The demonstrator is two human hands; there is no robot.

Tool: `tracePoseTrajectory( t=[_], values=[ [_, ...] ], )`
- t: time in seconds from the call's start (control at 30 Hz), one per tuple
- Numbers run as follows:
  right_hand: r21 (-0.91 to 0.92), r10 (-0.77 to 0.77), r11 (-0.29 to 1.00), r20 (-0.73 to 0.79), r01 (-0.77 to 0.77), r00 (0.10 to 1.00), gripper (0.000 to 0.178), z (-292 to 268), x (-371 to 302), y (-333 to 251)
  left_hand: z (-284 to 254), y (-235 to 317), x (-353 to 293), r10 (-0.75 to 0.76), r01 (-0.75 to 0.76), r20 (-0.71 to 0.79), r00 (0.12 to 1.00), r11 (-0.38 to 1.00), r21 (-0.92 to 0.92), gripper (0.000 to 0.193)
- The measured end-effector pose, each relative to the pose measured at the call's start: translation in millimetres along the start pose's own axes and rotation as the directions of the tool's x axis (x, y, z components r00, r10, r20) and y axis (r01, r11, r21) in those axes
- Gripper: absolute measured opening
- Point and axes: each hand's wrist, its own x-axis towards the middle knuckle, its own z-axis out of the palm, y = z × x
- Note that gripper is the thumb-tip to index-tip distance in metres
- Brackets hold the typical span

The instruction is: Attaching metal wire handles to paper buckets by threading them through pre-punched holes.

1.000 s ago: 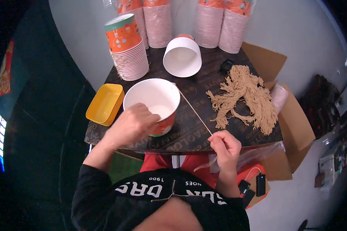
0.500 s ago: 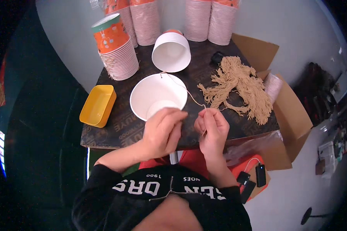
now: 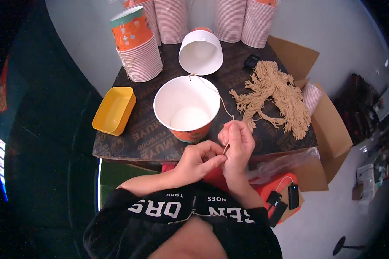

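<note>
A paper bucket [image 3: 186, 101], white inside and orange outside, stands on the dark table with its opening toward me. A beige string [image 3: 222, 101] is fastened at its far rim and runs over the right side down to my hands. My right hand [image 3: 238, 144] pinches the string between thumb and forefinger, its other fingers curled. Just left of it, my left hand [image 3: 201, 160] grips the string's lower end between thumb and fingertips. Both hands are in front of the bucket, by the table's near edge.
A yellow plastic box [image 3: 114, 111] sits at the left. Stacked paper buckets [image 3: 140, 58] rise at the back left, with more wrapped stacks behind. Another bucket [image 3: 201, 52] lies on its side. A bundle of beige strings [image 3: 278, 97] covers the right side, beside an open cardboard box [image 3: 328, 129].
My left hand has come down and right from over the bucket's near rim to the string's end beside my right hand. The view has shifted slightly, and the bucket's orange front now shows.
</note>
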Motion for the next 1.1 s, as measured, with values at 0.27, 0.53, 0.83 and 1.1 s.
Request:
tracePoseTrajectory(
  t=[0.27, 0.53, 0.83, 1.1],
  values=[
    [-0.093, -0.060, 0.994, 0.009, 0.061, 0.998, 0.016, -14.7, -8.7, 4.6, -11.4, -1.7, -6.9, -0.224, 0.266, 0.152, 0.963, 0.887, -0.379, 0.007],
    [-0.557, -0.266, 0.604, 0.533, 0.570, 0.803, 0.024, -10.1, -14.1, -15.5, -35.4, 25.4, -14.8, -0.076, 0.059, 0.064, 0.995, 0.970, 0.238, 0.007],
    [-0.599, -0.047, 0.574, 0.657, 0.559, 0.752, 0.014, -3.8, -15.4, -23.9, -57.4, 42.0, -24.0, -0.036, 0.038, -0.012, 0.999, 0.933, 0.358, 0.005],
    [-0.626, -0.375, 0.531, 0.430, 0.571, 0.821, 0.015, -11.5, -7.4, -31.8, -91.7, 35.2, -16.5, 0.392, -0.071, -0.316, 0.864, 0.716, 0.694, 0.021]
  ],
)
